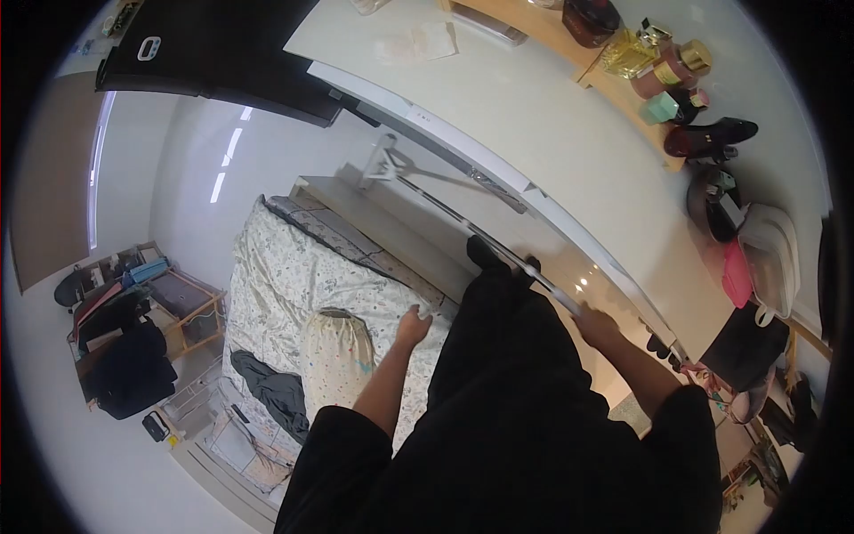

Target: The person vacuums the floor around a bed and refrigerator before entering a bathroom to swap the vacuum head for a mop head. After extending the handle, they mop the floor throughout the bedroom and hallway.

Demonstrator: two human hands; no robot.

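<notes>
My right hand (pixel 594 327) is closed around the upper end of a long silver handle, that of a floor mop (pixel 463 222). Its white head (pixel 384 165) reaches the floor between the bed and the white desk, looking slightly blurred. Over the bed's edge hangs my left hand (pixel 414 326), empty, with thumb and fingers apart. Below it lies a floral bedsheet (pixel 276 267). Cream patterned trousers or shorts (pixel 336 356) and a dark grey garment (pixel 274 392) lie on the bed beside my left arm.
The white desk (pixel 498 98) runs along my right, with perfume bottles (pixel 632 53) on a wooden shelf and a clear-fronted pouch (pixel 769 258). A black cabinet (pixel 222 53) stands ahead. A wooden rack (pixel 200 311) with dark clothes is left of the bed.
</notes>
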